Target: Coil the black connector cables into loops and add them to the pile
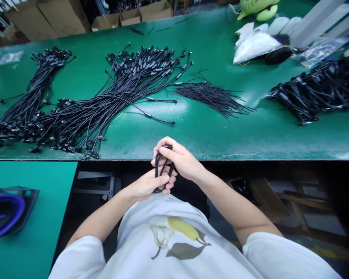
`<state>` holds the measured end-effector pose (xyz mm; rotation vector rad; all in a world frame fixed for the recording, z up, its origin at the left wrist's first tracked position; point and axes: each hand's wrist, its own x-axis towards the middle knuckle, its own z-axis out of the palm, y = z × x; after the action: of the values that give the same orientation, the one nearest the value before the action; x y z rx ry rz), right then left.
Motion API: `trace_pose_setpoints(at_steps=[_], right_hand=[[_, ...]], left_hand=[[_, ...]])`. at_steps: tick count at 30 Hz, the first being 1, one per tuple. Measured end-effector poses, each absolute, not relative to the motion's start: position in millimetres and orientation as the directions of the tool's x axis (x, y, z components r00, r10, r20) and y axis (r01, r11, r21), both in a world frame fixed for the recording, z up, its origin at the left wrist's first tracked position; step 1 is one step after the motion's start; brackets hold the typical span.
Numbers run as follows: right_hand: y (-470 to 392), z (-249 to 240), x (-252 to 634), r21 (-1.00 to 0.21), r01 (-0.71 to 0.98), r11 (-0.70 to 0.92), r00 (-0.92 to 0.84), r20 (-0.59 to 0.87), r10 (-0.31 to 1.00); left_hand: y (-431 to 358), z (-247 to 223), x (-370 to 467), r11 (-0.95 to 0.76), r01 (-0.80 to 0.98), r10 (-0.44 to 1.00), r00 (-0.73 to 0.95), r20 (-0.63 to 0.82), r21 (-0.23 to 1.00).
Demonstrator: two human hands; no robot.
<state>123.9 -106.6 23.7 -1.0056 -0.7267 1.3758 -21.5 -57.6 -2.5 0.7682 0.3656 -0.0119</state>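
Note:
A coiled black cable (163, 167) is held upright between both hands, just in front of the table's near edge. My left hand (151, 183) closes round its lower end, with the thumb across the loops. Gripping the upper end is my right hand (178, 157), thumb and fingers pressed together on it. Beyond the hands, a large fanned pile of black cables (119, 89) with connectors lies on the green table (215, 135). To its right is a bunch of thin black ties (212, 97).
Another cable bundle (40, 83) lies at the left. At the right are a heap of coiled black cables (320, 91), a white plastic bag (256, 44) and grey posts. Cardboard boxes (64, 17) stand behind the table. A purple-rimmed device (10, 213) sits at lower left.

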Motion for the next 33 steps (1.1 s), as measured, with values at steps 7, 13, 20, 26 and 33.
trace_pose_setpoints(at_steps=[7,13,20,26,33], right_hand=[[-107,30,136,-0.889,-0.457,0.026,0.199,-0.074,0.977],[-116,25,148,-1.0,0.012,-0.016,0.024,-0.015,1.0],[-120,15,146,-0.664,0.737,0.123,0.192,0.38,0.905],[-124,20,157,-0.261,0.951,0.169,-0.008,0.521,0.853],[-126,37,172,-0.191,0.97,0.148,-0.065,0.386,0.92]], left_hand=[[-57,8,-22,0.722,0.075,0.176,0.942,-0.287,0.688],[-52,8,-25,0.608,0.121,0.211,0.928,-0.306,0.785],[-53,8,-13,0.611,0.125,0.231,0.916,-0.327,0.781],[-50,21,-12,0.728,0.136,0.159,0.92,-0.359,0.672],[-46,16,-17,0.672,0.127,0.195,0.92,-0.34,0.73]])
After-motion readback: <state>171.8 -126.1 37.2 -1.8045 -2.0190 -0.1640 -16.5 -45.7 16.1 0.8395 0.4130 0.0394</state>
